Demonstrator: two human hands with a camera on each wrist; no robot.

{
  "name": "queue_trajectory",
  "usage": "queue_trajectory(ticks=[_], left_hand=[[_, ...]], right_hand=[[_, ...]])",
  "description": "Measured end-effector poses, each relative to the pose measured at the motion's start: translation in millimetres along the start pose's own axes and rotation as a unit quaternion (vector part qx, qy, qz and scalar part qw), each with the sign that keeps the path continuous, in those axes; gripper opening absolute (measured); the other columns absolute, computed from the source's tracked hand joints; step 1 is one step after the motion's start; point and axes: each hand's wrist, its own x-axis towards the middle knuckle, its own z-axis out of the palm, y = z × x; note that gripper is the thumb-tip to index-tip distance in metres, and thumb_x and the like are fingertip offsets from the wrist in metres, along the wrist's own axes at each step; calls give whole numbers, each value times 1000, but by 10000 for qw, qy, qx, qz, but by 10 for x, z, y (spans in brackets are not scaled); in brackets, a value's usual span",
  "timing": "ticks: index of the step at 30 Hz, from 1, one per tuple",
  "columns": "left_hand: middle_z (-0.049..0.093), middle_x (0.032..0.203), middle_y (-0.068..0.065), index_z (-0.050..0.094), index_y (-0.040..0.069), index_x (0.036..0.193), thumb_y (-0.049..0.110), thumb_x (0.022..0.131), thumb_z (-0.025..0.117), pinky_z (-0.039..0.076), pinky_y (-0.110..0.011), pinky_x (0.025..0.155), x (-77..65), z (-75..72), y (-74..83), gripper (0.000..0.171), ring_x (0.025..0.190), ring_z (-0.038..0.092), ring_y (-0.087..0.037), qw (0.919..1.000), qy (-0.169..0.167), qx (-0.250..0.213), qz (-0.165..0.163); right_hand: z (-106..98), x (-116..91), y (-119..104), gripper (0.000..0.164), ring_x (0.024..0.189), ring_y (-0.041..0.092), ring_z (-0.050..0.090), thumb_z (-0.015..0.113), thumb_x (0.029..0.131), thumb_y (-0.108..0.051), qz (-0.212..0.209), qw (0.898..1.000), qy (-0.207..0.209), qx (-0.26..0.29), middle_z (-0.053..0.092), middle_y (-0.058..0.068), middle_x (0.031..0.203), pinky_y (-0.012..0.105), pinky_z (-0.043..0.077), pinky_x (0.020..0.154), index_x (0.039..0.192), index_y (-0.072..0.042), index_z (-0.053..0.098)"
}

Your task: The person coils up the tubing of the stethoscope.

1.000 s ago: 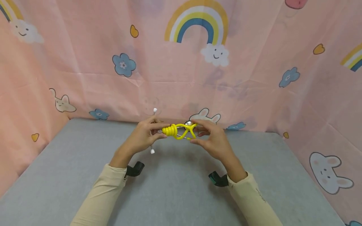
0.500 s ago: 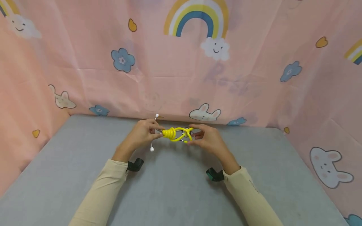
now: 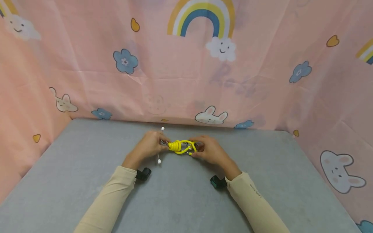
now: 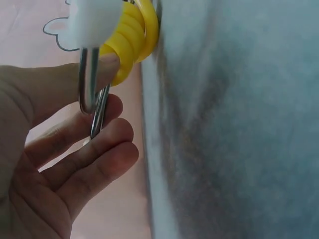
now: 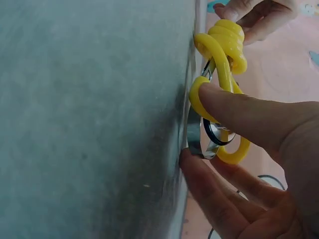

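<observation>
Between my hands is a metal wire frame [image 4: 99, 112] with a thick yellow tube [image 3: 175, 146] coiled tightly round it and looped toward the right. White knobs [image 3: 159, 161] cap its wire ends on the left side. My left hand [image 3: 148, 143] pinches the metal at the coil's left end, thumb against the coil in the left wrist view. With thumb and fingers, my right hand [image 3: 212, 151] holds the looped yellow end. Inside that loop, the right wrist view shows a shiny metal band [image 5: 194, 132] and a dark ring [image 5: 214, 134]. Its exact kind is unclear.
The grey tabletop [image 3: 180, 200] spreads below both hands. A pink curtain [image 3: 163, 84] printed with rainbows, clouds and rabbits hangs behind the table and along its sides. Black wrist mounts [image 3: 218, 182] jut inward from both sleeves.
Both hands have lowered the yellow-wrapped wire frame toward the table, nearer to me. The right hand has shifted slightly left. Both hands keep their hold.
</observation>
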Motion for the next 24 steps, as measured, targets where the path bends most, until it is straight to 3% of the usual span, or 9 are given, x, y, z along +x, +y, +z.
queue_trajectory(ticks=[9, 17, 20, 24], left_hand=[[76, 97, -5, 81, 14, 101, 13, 79, 82, 52, -32, 73, 1, 12, 22, 22, 84, 68, -17, 10000, 26, 63, 15], [76, 96, -4, 81, 13, 101, 11, 78, 82, 51, -32, 73, -6, 25, 25, 23, 83, 66, -16, 9999, 16, -49, -122], [77, 99, -6, 80, 12, 102, 10, 80, 81, 53, -34, 76, -5, 27, 29, 22, 89, 69, -19, 9999, -19, -86, -135], [77, 101, -7, 80, 12, 102, 11, 81, 81, 54, -36, 79, -3, 28, 31, 22, 93, 70, -22, 9999, -65, -104, -100]], right_hand=[[45, -10, -44, 47, 100, 21, 68, 81, 85, -31, 62, 9985, 293, -468, 63, 6, 128, 40, 56, 87, 128, -21, 66], [68, -11, -88, 41, 98, 20, 66, 82, 83, -33, 125, 9943, 565, -890, 64, 5, 124, 41, 55, 84, 119, -17, 70], [76, -10, -72, 41, 102, 21, 66, 81, 84, -33, -160, 9911, 618, -1168, 62, 3, 127, 43, 55, 85, 121, -21, 68], [81, -2, -47, 27, 106, 23, 63, 76, 89, -29, -802, 9836, 519, -1530, 58, 2, 132, 42, 55, 87, 116, -27, 72]])
